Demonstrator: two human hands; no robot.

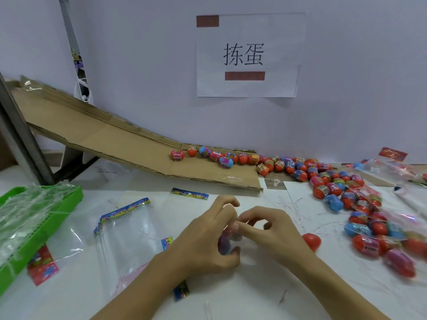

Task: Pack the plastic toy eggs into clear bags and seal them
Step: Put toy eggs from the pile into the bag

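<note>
My left hand (pixel 208 236) and my right hand (pixel 272 229) meet at the middle of the white table, fingers curled around a small clear bag with toy eggs (pixel 227 239) inside; the bag is mostly hidden and blurred. A single red egg (pixel 312 241) lies just right of my right hand. Many loose red, blue and pink toy eggs (pixel 335 183) spread along the right side. A stack of clear bags (pixel 127 232) with colourful header strips lies left of my left hand.
A cardboard ramp (pixel 115 139) slopes down from the back left, with several eggs (pixel 208 154) at its foot. A green tray (pixel 46 225) with plastic film stands at the left edge. Filled bags (pixel 388 167) lie at the far right. A paper sign (pixel 247 55) hangs on the wall.
</note>
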